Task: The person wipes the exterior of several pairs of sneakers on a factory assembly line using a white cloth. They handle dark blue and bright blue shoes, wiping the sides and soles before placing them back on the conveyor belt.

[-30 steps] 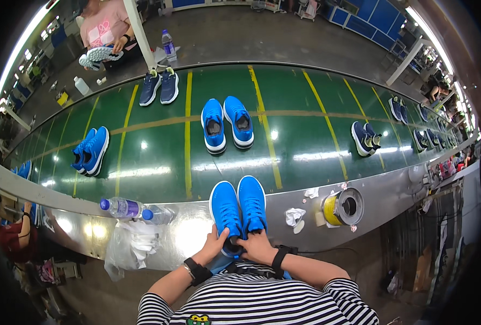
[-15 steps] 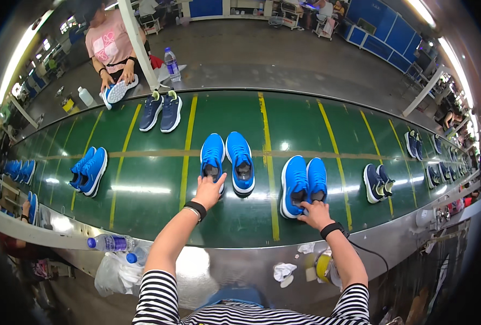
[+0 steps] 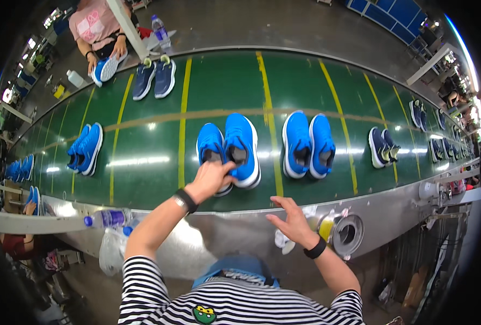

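Head view: left hand (image 3: 210,180) gripping two blue shoes (image 3: 237,130); right hand (image 3: 295,222) spread.

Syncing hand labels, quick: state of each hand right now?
Left hand: touching the heels of a pair of blue shoes; whether it's closed on them can't be told.
Right hand: open, holding nothing.

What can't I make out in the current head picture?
- Middle blue pair's left shoe: head view, heel mostly covered by the left hand.
- Bottle beside the left forearm: head view, body partly behind that forearm.
- Co-worker in pink: head view, head cut off by the upper edge.
- Dark shoes at far right: head view, too small for details.
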